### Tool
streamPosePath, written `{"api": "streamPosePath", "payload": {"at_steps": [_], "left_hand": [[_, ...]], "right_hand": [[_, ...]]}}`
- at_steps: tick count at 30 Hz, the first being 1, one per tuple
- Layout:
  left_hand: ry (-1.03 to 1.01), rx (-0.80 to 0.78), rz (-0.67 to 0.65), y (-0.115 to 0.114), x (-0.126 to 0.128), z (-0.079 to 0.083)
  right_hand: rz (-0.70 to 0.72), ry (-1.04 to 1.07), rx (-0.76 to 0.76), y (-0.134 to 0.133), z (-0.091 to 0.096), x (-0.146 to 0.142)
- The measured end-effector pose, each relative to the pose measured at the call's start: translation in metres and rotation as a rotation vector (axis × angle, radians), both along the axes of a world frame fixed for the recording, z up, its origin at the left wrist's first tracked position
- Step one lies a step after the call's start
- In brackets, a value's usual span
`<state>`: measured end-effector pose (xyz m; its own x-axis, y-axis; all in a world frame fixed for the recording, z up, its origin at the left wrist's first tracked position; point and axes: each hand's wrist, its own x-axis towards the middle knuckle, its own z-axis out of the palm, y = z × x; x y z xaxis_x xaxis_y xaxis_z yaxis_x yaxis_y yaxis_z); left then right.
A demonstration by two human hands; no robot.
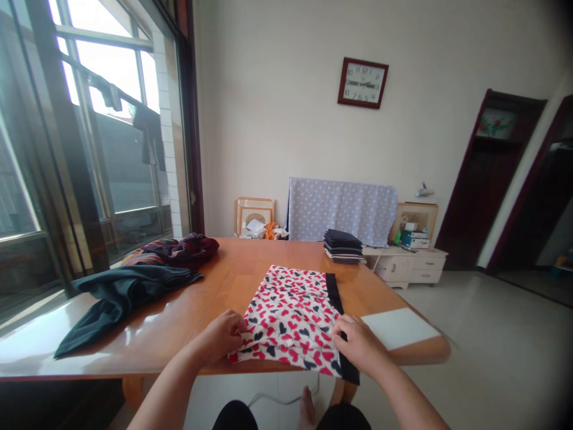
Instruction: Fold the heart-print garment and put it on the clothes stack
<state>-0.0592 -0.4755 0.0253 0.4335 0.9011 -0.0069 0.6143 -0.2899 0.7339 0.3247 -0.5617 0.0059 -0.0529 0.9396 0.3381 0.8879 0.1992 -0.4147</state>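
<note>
A white garment [290,316] printed with red and black hearts lies spread on the wooden table [215,298], its kind not certain. Along its right side runs a black band [332,289], and the near edge hangs slightly past the table's front. My left hand [230,334] pinches the garment's left edge close to the front corner. On the other side, my right hand [356,340] grips the fabric beside the black band. Both hands have their fingers closed on the cloth, which shows small wrinkles between them.
Dark green clothing [129,292] and a patterned maroon garment [179,248] lie crumpled at the table's left. A stack of folded dark clothes [343,245] stands at the far right edge. A white sheet [400,328] lies at the right corner.
</note>
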Motion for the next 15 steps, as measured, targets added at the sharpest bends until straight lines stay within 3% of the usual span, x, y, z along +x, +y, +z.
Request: {"api": "streamPosePath", "payload": {"at_steps": [5,10,15], "left_hand": [[0.017,0.099,0.039,0.004,0.001,-0.006],[0.137,0.191,0.244,0.001,0.007,-0.001],[0.261,0.087,0.319,-0.002,0.017,0.004]], "right_hand": [[-0.008,0.048,-0.004,0.003,-0.004,0.003],[-0.034,0.088,0.033,0.006,-0.013,0.001],[-0.043,0.116,0.045,0.007,-0.021,0.002]]}}
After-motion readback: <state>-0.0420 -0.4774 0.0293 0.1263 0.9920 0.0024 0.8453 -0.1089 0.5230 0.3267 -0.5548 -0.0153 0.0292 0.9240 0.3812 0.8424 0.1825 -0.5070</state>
